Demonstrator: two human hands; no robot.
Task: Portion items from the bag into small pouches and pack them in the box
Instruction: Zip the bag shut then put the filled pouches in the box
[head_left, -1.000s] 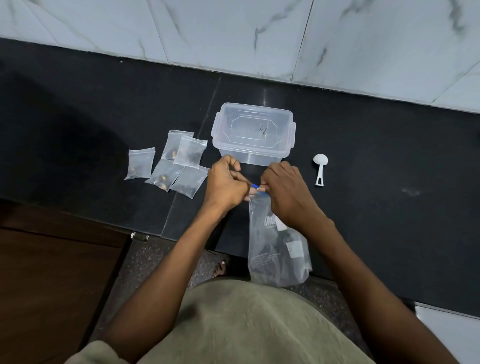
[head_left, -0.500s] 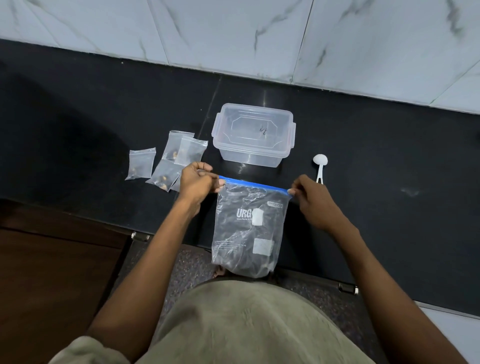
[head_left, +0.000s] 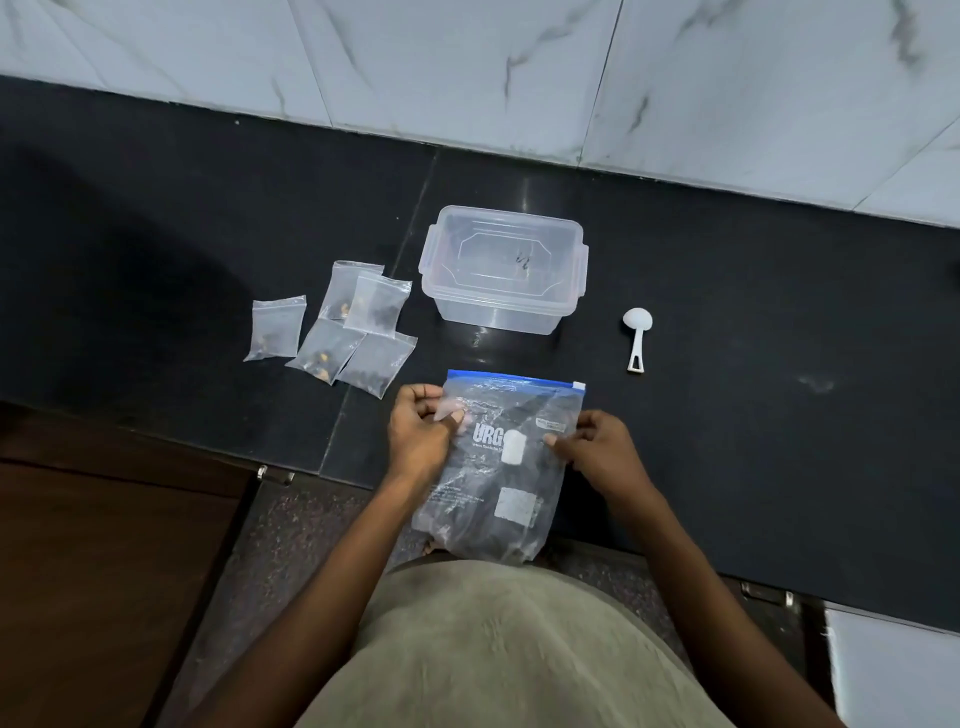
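A clear zip bag (head_left: 498, 488) with a blue slider strip and dark contents hangs over the front edge of the black counter. My left hand (head_left: 421, 436) pinches its left side and my right hand (head_left: 597, 452) pinches its right side, both below the blue strip. A clear plastic box (head_left: 501, 270) with its lid on stands just beyond the bag. Several small filled pouches (head_left: 358, 332) lie in a loose cluster left of the box. A white scoop (head_left: 636, 338) lies to the right of the box.
The black counter (head_left: 779, 322) ends at a marble wall (head_left: 519, 62) at the back. A dark wooden cabinet front (head_left: 104, 571) sits below the counter at the lower left. My grey shirt fills the bottom of the view.
My hands pulled apart along the bag's top, spreading it flat, then slid down from the blue strip to grip the bag's sides lower down.
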